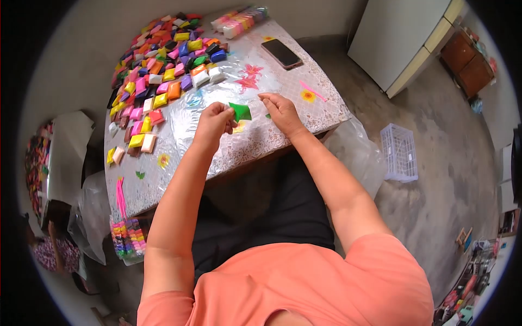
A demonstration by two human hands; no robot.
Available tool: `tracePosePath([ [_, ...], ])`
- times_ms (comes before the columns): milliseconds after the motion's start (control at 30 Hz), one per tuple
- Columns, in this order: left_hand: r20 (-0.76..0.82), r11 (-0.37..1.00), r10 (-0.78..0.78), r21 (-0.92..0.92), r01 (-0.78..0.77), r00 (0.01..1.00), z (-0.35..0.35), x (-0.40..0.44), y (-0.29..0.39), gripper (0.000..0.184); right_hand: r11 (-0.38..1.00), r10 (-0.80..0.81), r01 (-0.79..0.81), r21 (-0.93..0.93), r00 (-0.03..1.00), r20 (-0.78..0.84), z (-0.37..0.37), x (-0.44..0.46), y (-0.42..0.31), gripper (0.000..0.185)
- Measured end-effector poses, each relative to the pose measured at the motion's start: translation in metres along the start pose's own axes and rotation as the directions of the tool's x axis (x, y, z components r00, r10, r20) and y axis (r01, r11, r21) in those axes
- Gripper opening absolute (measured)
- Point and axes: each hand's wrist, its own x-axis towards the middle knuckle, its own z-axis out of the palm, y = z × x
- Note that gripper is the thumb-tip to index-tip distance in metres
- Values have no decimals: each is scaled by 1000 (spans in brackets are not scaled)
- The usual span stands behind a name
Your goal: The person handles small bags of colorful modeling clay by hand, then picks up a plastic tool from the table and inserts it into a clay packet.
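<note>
My left hand (216, 120) pinches a small green packet (241, 112) above the near part of the table. To its right, my right hand (280, 110) is held over the cloth with thumb and fingertips together; whatever lies between them, if anything, is too small to make out. The two hands are apart. Many small coloured packets (174, 91) form a large pile on the left and back of the table, with looser ones such as a yellow packet (136, 141) closer to me.
On the patterned tablecloth (217, 157) lie a phone (281, 54), pink strips (120, 198) and, at the back, a clear pack of coloured pieces (239, 22). A white crate (399, 152) stands on the floor at right. Another person (54, 252) is at the far left.
</note>
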Motion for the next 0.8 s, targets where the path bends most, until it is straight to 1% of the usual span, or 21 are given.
tracePosePath([
  [100,-28,994,-6,112,9,1000,11,37,4,11,984,131,-128,126,991,-11,0,-2,7,30],
  [200,-69,991,0,136,9,998,23,68,2,12,991,101,-98,87,994,-34,0,-2,4,34],
  [233,-65,986,7,168,4,998,24,78,0,11,990,100,-97,100,994,-30,-2,-1,-2,35],
  [333,-112,971,-55,226,79,992,33,93,-8,12,997,16,-18,-76,1000,-26,0,-2,0,39],
  [367,-138,960,-94,252,126,986,37,95,-12,13,994,27,-28,-101,1000,-7,0,-3,0,39],
  [400,-192,963,-95,229,139,977,41,95,-16,11,991,38,-36,-126,999,11,0,-3,-2,39],
  [567,-194,976,-128,149,159,973,40,96,-16,10,982,45,-36,-187,998,43,0,-3,-5,39],
  [667,-179,981,-157,90,174,971,38,95,-16,11,979,35,-24,-202,998,49,2,-1,-4,39],
  [733,-138,982,-171,56,180,976,37,95,-15,12,981,17,-9,-194,999,39,3,-1,-4,39],
  [800,-102,984,-176,20,178,979,36,94,-14,13,987,57,-53,-150,998,20,5,-1,-3,41],
])
